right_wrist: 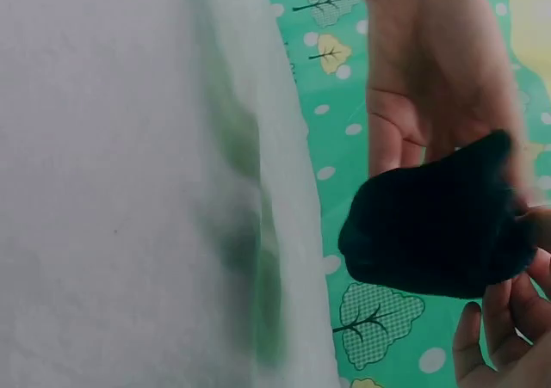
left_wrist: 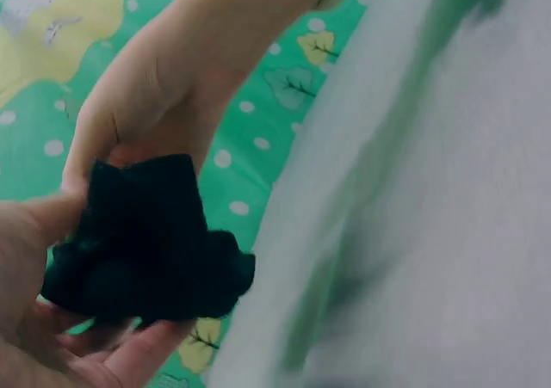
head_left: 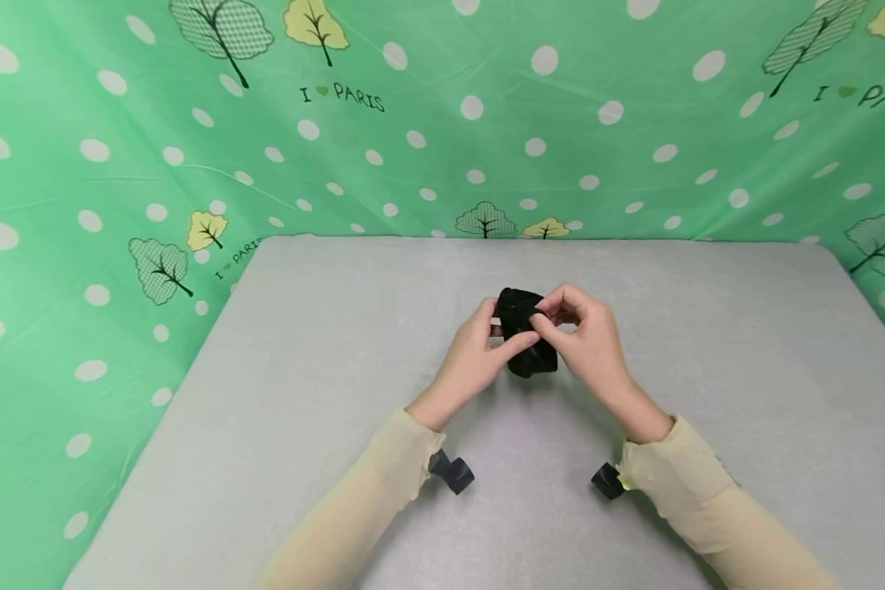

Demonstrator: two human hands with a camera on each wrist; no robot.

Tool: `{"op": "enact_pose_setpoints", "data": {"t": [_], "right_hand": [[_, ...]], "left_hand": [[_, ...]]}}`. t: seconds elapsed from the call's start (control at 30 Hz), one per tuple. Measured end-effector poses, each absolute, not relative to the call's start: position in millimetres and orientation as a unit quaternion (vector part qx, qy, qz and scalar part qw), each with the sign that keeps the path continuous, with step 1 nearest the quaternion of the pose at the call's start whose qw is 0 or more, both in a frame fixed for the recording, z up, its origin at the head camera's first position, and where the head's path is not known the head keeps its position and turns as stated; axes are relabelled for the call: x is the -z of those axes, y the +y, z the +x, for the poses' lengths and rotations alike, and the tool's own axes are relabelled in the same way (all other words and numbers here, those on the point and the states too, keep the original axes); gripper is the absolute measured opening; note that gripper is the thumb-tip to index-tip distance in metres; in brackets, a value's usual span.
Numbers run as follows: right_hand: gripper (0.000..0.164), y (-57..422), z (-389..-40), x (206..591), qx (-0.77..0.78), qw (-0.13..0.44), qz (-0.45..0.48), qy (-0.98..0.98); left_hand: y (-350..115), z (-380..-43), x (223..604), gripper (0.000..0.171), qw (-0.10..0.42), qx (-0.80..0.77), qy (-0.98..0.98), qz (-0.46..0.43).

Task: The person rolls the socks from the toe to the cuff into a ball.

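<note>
A small bundle of soft black cloth (head_left: 518, 307) is held up over the table between both hands; it looks folded or rolled, and its exact kind cannot be told. My left hand (head_left: 475, 356) grips it from the left, thumb across the near face and fingers behind. From the right, my right hand (head_left: 590, 340) pinches its upper right edge between thumb and fingertips. In the left wrist view the black cloth (left_wrist: 146, 242) shows an upright flap above a thicker lower fold. The right wrist view shows the cloth (right_wrist: 426, 229) as a rounded dark bundle with a pointed corner.
Below the hands lies a pale grey tabletop (head_left: 339, 328). A green dotted curtain (head_left: 428, 164) with printed trees hangs behind and beside it. Small black devices (head_left: 457, 475) stick out at both wrists, by the beige sleeves (head_left: 369, 483).
</note>
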State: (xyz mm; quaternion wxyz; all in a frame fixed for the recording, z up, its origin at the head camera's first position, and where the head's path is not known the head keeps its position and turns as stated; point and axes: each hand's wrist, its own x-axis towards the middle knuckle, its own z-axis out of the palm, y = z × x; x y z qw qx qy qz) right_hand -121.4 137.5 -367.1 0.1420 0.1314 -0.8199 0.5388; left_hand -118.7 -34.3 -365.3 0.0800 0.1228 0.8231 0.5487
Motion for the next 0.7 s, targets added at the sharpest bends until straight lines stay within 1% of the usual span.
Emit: {"op": "enact_pose_setpoints", "data": {"t": [0.1, 0.2, 0.27, 0.37, 0.47, 0.6, 0.7], "right_hand": [[0.005, 139.1, -119.3, 365.6, -0.555, 0.103, 0.128, -0.815], [0.01, 141.9, -118.0, 362.5, -0.578, 0.053, 0.124, -0.805], [0.012, 144.7, -117.6, 360.1, -0.594, 0.013, 0.123, -0.795], [0.012, 149.1, -117.8, 356.4, -0.607, -0.04, 0.13, -0.783], [0.014, 152.5, -118.9, 348.5, -0.602, -0.067, 0.14, -0.783], [0.014, 156.5, -124.2, 335.7, -0.591, -0.071, 0.159, -0.788], [0.011, 159.8, -128.7, 329.4, -0.6, -0.082, 0.168, -0.778]], "left_hand": [[-38.5, -120.7, 368.9, 0.041, 0.071, -0.546, 0.825, 0.129], [-41.6, -123.3, 371.3, 0.036, 0.055, -0.54, 0.827, 0.146], [-42.9, -125.1, 373.0, 0.034, 0.046, -0.536, 0.829, 0.155], [-44.8, -126.7, 375.6, 0.034, 0.048, -0.529, 0.831, 0.165], [-46.9, -127.0, 375.8, 0.038, 0.07, -0.541, 0.819, 0.177], [-49.4, -128.3, 374.1, 0.042, 0.11, -0.578, 0.783, 0.203], [-51.0, -129.1, 371.5, 0.043, 0.138, -0.602, 0.751, 0.235]]}}
